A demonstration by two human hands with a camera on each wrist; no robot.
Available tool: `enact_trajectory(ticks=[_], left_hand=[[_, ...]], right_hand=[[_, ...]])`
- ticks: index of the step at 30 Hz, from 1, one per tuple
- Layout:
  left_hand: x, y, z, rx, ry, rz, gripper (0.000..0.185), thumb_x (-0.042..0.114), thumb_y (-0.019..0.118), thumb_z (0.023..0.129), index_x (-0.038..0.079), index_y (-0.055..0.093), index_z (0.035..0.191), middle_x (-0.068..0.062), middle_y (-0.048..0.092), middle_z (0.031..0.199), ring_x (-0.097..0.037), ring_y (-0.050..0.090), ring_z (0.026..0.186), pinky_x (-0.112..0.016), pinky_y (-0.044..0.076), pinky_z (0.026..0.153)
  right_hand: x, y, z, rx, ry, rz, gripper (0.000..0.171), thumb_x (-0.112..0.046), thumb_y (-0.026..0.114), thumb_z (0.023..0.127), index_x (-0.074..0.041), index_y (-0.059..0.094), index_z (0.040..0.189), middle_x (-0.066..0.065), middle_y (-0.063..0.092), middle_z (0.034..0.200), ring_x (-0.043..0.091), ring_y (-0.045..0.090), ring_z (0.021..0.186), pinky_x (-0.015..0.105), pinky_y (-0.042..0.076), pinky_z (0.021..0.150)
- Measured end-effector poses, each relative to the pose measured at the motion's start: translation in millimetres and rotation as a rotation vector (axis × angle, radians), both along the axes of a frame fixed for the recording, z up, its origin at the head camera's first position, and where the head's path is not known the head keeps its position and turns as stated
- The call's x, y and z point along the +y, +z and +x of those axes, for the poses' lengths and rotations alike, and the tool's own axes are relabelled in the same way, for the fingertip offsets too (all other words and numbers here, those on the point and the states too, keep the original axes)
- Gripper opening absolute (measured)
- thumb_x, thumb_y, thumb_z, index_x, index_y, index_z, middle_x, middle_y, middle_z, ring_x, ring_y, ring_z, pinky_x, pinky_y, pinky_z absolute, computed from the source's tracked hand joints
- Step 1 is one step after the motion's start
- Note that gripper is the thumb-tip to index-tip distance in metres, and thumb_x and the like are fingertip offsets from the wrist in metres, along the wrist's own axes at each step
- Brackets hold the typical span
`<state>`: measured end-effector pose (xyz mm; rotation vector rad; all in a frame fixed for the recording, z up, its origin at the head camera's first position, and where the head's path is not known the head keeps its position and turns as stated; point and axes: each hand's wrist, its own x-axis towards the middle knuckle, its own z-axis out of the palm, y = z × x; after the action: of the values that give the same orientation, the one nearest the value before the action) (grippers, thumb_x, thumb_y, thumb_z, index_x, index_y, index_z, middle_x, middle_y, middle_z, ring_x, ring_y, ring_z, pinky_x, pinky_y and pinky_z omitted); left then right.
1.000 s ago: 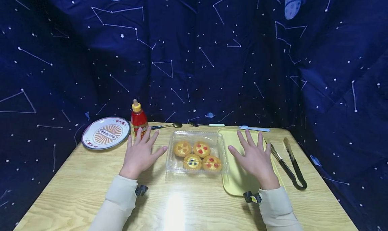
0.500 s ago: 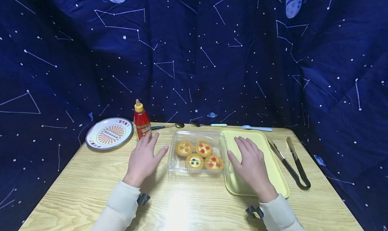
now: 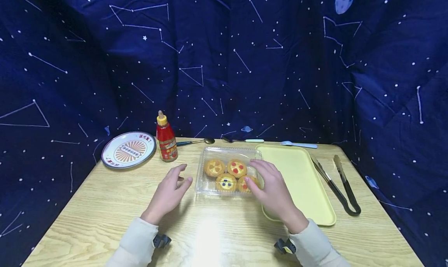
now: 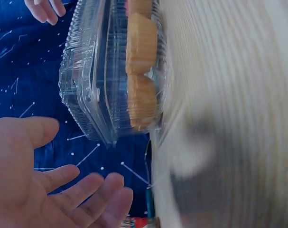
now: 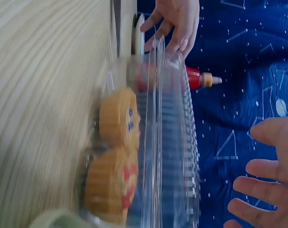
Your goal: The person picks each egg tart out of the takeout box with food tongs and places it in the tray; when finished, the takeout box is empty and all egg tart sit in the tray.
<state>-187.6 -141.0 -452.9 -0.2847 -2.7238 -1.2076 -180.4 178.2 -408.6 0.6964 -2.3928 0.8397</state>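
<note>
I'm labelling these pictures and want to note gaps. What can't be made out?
Head view: part of the front-right tart and part of the clear container, hidden by the right hand.
Head view: fine print on the red bottle, too small to read.
Left wrist view: most of the bottle, cut off by the bottom edge.
Right wrist view: most of the tray, cut off by the bottom edge; what shows is blurred.

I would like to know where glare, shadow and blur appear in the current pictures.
Head view: white glare on the near part of the pale wood-grain table, soft shadow beside the bare left hand; left wrist view: dark, soft-edged shadow on the table, highlights on the clear ridged plastic box; right wrist view: the table's grain looks smeared.
</note>
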Motion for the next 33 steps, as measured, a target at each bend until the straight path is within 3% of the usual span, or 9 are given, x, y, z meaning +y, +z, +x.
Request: enact_trajectory(ticks=[6,11,14,22,28,33], left_hand=[[1,-6.7,-2.5,-0.101,-0.034,0.218,0.045,0.024,0.061,0.099,0.008,0.048,0.139,-0.012,0.060,0.127,-0.025,0.063,0.104,-0.040,0.053,0.085],[4,-13.4,-8.1,-0.178,-0.047,0.420,0.039,0.010,0.053,0.101,0.001,0.047,0.138,-0.015,0.063,0.114,-0.033,0.064,0.095,-0.040,0.055,0.077],[7,-16.6,-9.8,-0.226,-0.037,0.517,0.037,0.005,0.049,0.101,-0.002,0.046,0.136,-0.019,0.062,0.112,-0.037,0.064,0.093,-0.043,0.056,0.078],[14,-23.1,-15.9,-0.355,0.006,0.714,0.035,0.014,0.053,0.101,-0.002,0.048,0.133,-0.016,0.062,0.107,-0.023,0.062,0.087,-0.035,0.055,0.078],[17,-29.0,-24.5,-0.413,-0.061,0.827,0.031,0.016,0.043,0.106,-0.005,0.048,0.128,-0.008,0.055,0.103,-0.012,0.057,0.080,-0.024,0.054,0.070],[16,-35.3,-34.7,-0.473,-0.106,0.903,0.027,0.018,0.046,0.104,-0.001,0.052,0.123,-0.004,0.056,0.095,-0.011,0.055,0.072,-0.020,0.051,0.061]], right_hand=[[-21,2.0,-2.4,-0.015,0.091,0.028,0.040,-0.027,0.073,0.089,-0.007,0.065,0.123,0.005,0.060,0.130,0.024,0.049,0.125,0.048,0.035,0.107],[-39,1.3,-5.0,-0.049,0.149,0.061,0.041,-0.028,0.072,0.091,-0.008,0.064,0.125,0.005,0.060,0.131,0.022,0.048,0.125,0.044,0.038,0.107],[-50,0.9,-7.2,-0.068,0.172,0.097,0.041,-0.028,0.071,0.091,-0.010,0.063,0.127,0.004,0.060,0.131,0.021,0.048,0.124,0.044,0.038,0.107],[-76,1.7,-15.8,-0.065,0.227,0.191,0.044,-0.033,0.073,0.090,-0.013,0.064,0.127,0.002,0.060,0.130,0.020,0.050,0.123,0.044,0.039,0.106],[-92,-1.0,-22.8,-0.045,0.249,0.237,0.046,-0.036,0.074,0.088,-0.009,0.065,0.125,0.006,0.060,0.131,0.024,0.050,0.125,0.048,0.038,0.106],[-104,-4.2,-28.3,-0.063,0.208,0.317,0.049,-0.040,0.073,0.088,-0.012,0.064,0.127,0.006,0.057,0.135,0.025,0.048,0.128,0.049,0.035,0.108]])
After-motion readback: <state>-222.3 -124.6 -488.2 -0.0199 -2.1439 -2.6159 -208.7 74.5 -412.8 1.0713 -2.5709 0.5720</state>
